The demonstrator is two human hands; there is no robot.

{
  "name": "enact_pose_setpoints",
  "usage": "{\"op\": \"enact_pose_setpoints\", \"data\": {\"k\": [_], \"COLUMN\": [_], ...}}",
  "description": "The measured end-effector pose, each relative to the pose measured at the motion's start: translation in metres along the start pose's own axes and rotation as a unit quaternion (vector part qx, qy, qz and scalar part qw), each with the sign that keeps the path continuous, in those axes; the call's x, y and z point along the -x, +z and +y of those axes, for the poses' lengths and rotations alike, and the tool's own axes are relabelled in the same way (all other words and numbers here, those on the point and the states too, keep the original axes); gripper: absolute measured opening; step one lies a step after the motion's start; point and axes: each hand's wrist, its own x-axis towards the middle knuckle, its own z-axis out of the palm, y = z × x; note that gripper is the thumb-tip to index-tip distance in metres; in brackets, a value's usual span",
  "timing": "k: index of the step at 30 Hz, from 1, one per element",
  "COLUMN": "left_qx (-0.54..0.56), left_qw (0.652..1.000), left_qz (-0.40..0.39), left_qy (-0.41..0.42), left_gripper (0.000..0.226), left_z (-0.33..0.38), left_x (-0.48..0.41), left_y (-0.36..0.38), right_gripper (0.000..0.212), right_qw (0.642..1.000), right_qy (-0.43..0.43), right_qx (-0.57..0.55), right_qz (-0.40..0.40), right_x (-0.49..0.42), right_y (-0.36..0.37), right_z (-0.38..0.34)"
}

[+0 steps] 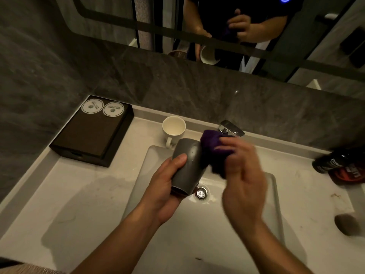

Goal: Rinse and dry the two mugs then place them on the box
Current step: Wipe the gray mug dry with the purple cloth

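Over the white rectangular sink basin (233, 224), the left hand (165, 191) is wrapped around a dark grey ceramic mug (187, 165), fingers curled round its side and the thumb lying across the wall facing the camera. The mug is tilted, its mouth toward the lower edge of the view and its base pointing away toward the tap. The right hand (244, 176) is blurred; its fingers are closed on a crumpled purple cloth (214, 148), which is pressed against the upper, far end of the grey mug. Both hands are held above the basin, with the round chrome drain (201, 193) showing just below the mug.

A second mug, cream-white ceramic with a handle (173, 129), stands upright on the pale bench (65, 194) at the back rim of the sink, between the box and the chrome tap (231, 129). Its mouth faces up and nothing touches it.

The flat dark brown rectangular box (92, 133) sits in the back left corner of the bench against the grey stone wall, with two round white paper coasters (102, 108) lying side by side on its far end. No mug is on it.

At the right edge of the bench lie dark bottles with white and red lettering (339, 167), partly cut off. A mirror (237, 26) above the wall reflects the person's arms and the cloth.
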Motion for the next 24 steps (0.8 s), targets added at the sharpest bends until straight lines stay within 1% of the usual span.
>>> {"op": "enact_pose_setpoints", "data": {"k": [2, 3, 4, 5, 6, 8, 9, 11, 12, 14, 16, 18, 20, 22, 23, 24], "left_qx": [0.02, 0.023, 0.023, 0.023, 0.023, 0.026, 0.029, 0.028, 0.017, -0.027, -0.072, -0.116, -0.148, -0.167, -0.173, -0.173], "left_qw": [0.999, 0.999, 0.999, 0.999, 0.999, 0.998, 0.998, 0.997, 0.996, 0.992, 0.986, 0.977, 0.97, 0.967, 0.966, 0.967], "left_qz": [-0.024, -0.032, -0.038, -0.043, -0.045, -0.041, -0.035, -0.028, -0.028, -0.029, -0.012, 0.004, 0.011, 0.022, 0.029, 0.029], "left_qy": [0.006, 0.001, -0.006, -0.005, 0.004, 0.028, 0.037, 0.06, 0.078, 0.116, 0.151, 0.178, 0.191, 0.19, 0.188, 0.186], "left_gripper": [0.065, 0.061, 0.06, 0.059, 0.058, 0.057, 0.057, 0.057, 0.058, 0.061, 0.07, 0.081, 0.091, 0.103, 0.105, 0.103], "left_z": [0.0, 0.0, 0.0, -0.001, -0.002, -0.004, -0.006, -0.01, -0.012, -0.016, -0.018, -0.019, -0.019, -0.017, -0.016, -0.015], "left_x": [0.0, 0.001, 0.002, 0.003, 0.004, 0.006, 0.008, 0.011, 0.012, 0.011, 0.01, 0.008, 0.007, 0.007, 0.006, 0.007], "left_y": [0.004, 0.005, 0.005, 0.004, 0.005, 0.009, 0.013, 0.018, 0.019, 0.02, 0.021, 0.02, 0.018, 0.015, 0.014, 0.014], "right_gripper": [0.048, 0.051, 0.051, 0.048, 0.039, 0.009, 0.018, 0.046, 0.054, 0.06, 0.057, 0.047, 0.036, 0.03, 0.032, 0.035], "right_qw": [0.993, 0.991, 0.992, 0.994, 0.995, 0.998, 0.999, 0.999, 0.999, 0.999, 0.997, 0.994, 0.992, 0.973, 0.957, 0.945], "right_qy": [-0.066, -0.069, -0.051, -0.033, -0.02, -0.02, -0.02, -0.023, -0.025, -0.017, 0.017, 0.056, 0.106, 0.203, 0.254, 0.283], "right_qx": [0.04, 0.032, 0.002, -0.027, -0.044, -0.039, -0.03, -0.03, -0.022, -0.011, -0.041, -0.043, -0.044, -0.107, -0.142, -0.16], "right_qz": [-0.092, -0.114, -0.117, -0.105, -0.086, -0.037, -0.009, 0.02, 0.017, -0.026, -0.07, -0.078, -0.053, -0.005, 0.013, 0.028], "right_x": [0.021, 0.028, 0.031, 0.032, 0.03, 0.024, 0.02, 0.016, 0.014, 0.012, 0.011, 0.009, 0.004, -0.006, -0.01, -0.013], "right_y": [0.011, 0.014, 0.017, 0.019, 0.02, 0.022, 0.024, 0.028, 0.029, 0.029, 0.027, 0.028, 0.03, 0.031, 0.032, 0.032], "right_z": [0.01, 0.014, 0.015, 0.015, 0.015, 0.017, 0.018, 0.022, 0.022, 0.021, 0.02, 0.017, 0.011, 0.007, 0.008, 0.01]}}
